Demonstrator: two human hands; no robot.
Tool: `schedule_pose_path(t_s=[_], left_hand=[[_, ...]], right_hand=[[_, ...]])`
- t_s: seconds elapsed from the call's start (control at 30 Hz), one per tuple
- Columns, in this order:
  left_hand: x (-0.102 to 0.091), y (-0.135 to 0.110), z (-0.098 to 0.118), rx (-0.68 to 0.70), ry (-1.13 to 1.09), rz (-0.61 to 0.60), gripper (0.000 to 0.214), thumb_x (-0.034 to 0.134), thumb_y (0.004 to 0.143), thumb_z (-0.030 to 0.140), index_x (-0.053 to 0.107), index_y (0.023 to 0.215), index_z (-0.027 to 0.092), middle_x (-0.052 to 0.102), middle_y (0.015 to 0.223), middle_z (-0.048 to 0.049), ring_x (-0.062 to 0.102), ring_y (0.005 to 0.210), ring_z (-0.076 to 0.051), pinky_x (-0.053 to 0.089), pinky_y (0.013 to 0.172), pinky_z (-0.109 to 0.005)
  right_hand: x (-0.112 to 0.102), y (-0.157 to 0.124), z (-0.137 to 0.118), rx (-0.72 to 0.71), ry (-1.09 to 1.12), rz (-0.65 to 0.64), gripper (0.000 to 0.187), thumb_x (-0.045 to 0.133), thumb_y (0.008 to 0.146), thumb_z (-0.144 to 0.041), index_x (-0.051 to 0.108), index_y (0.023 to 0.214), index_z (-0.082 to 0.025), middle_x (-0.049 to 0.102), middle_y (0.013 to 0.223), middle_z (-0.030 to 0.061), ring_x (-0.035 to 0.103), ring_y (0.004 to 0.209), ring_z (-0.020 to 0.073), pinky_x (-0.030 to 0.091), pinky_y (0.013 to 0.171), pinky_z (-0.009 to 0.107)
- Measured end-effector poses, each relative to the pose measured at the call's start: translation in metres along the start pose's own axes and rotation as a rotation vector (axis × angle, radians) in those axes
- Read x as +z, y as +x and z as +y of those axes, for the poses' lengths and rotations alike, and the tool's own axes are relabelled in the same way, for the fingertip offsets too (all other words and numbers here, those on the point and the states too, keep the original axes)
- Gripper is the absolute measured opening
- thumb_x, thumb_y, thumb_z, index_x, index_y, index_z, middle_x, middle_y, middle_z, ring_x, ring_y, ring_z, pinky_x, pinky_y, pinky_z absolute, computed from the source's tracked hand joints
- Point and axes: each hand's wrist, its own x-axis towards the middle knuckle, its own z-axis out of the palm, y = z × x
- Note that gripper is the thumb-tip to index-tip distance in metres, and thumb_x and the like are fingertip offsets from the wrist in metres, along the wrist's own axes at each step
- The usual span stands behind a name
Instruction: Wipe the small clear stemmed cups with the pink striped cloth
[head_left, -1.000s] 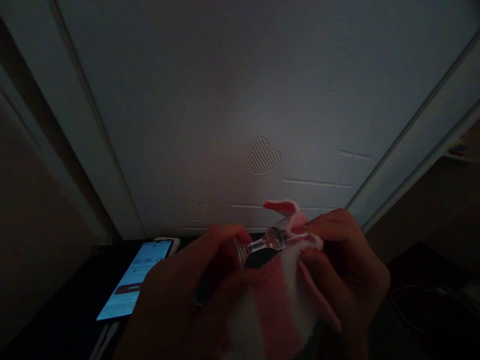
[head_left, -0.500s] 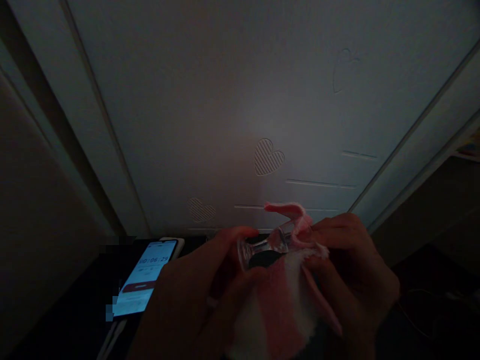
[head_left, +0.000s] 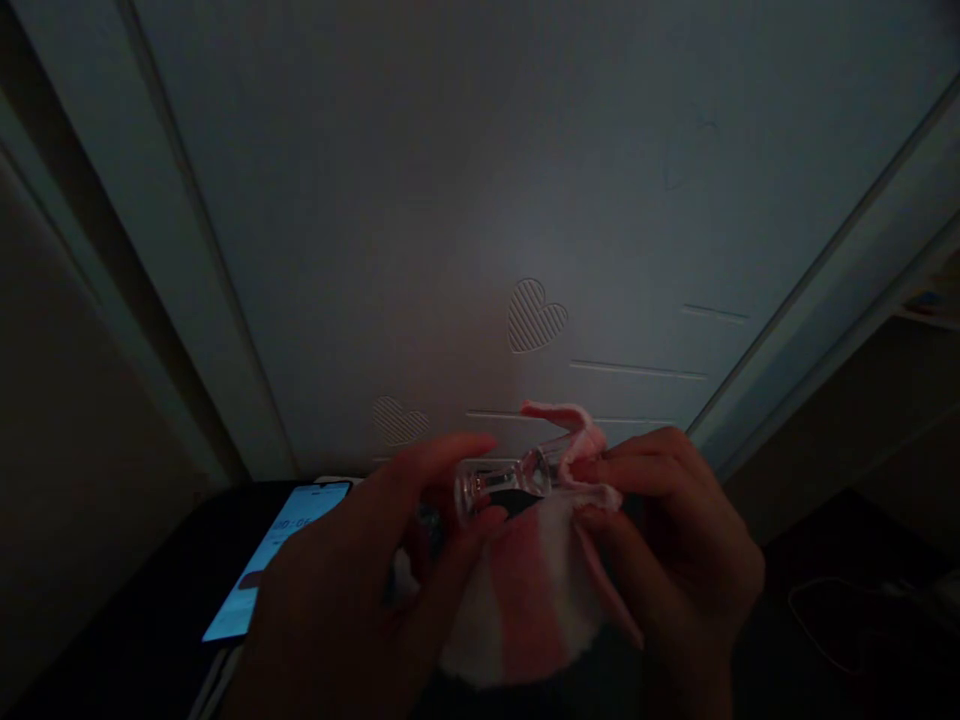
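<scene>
Glass, clear and small with a narrow stem, is lying sideways in mid-air between two bare hands, low in a very dim view. The left hand is gripping it by its foot, thumb below and forefinger above. The right hand is pinching a pink-and-white striped cloth between thumb and fingers at the glass's wide end. One flap of the cloth is curling up above the glass, a fold is wrapping across its rim end, and the rest is hanging down in broad stripes below, between the hands. Shadow and cloth are hiding the right fingertips, so whether any are reaching inside the glass is impossible to tell. Beyond the left hand, a phone is lying face up on a dark table, its bright screen glowing pale blue and showing digits, the hand partly covering it. White cords are running just below the phone. Behind everything, a pale panel is rising, displaying grooved lines and two clearly striped hearts, one sitting higher than the other.
</scene>
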Motion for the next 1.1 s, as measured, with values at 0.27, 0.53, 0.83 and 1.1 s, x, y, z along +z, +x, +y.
schedule_pose_path(t_s=[0.27, 0.53, 0.83, 1.1], left_hand=[[-0.004, -0.003, -0.004, 0.041, -0.007, -0.081, 0.021, 0.052, 0.095, 0.047, 0.055, 0.116, 0.043, 0.069, 0.092, 0.0086, 0.066, 0.074, -0.016, 0.048, 0.063, -0.027], [-0.008, -0.003, -0.011, 0.05, -0.017, -0.062, 0.026, 0.041, 0.1, 0.054, 0.06, 0.111, 0.04, 0.069, 0.103, 0.0107, 0.063, 0.09, -0.013, 0.042, 0.079, -0.025], [-0.005, -0.004, 0.002, 0.051, 0.057, 0.065, 0.037, 0.055, 0.093, 0.051, 0.052, 0.129, 0.043, 0.068, 0.086, 0.0114, 0.062, 0.066, -0.01, 0.048, 0.065, -0.023], [-0.004, -0.009, -0.008, 0.036, 0.027, 0.018, 0.027, 0.05, 0.092, 0.064, 0.059, 0.106, 0.042, 0.066, 0.09, 0.013, 0.06, 0.076, -0.012, 0.042, 0.07, -0.026]], right_hand=[[0.0, 0.002, -0.001, 0.001, -0.002, -0.015, 0.025, 0.066, 0.08, -0.002, 0.071, 0.095, -0.022, 0.067, 0.085, -0.0021, 0.06, 0.076, 0.012, 0.047, 0.062, 0.025], [0.002, 0.003, -0.004, 0.012, 0.006, -0.038, 0.022, 0.066, 0.084, -0.006, 0.071, 0.095, -0.024, 0.069, 0.086, -0.001, 0.061, 0.077, 0.0138, 0.049, 0.063, 0.027], [0.001, 0.003, -0.001, -0.016, -0.007, -0.01, 0.021, 0.066, 0.083, -0.003, 0.069, 0.094, -0.021, 0.065, 0.085, -0.0035, 0.059, 0.079, 0.0095, 0.047, 0.068, 0.022], [0.001, 0.001, -0.001, -0.007, -0.031, -0.003, 0.021, 0.064, 0.083, -0.003, 0.069, 0.094, -0.02, 0.064, 0.086, -0.004, 0.058, 0.077, 0.0087, 0.046, 0.065, 0.022]])
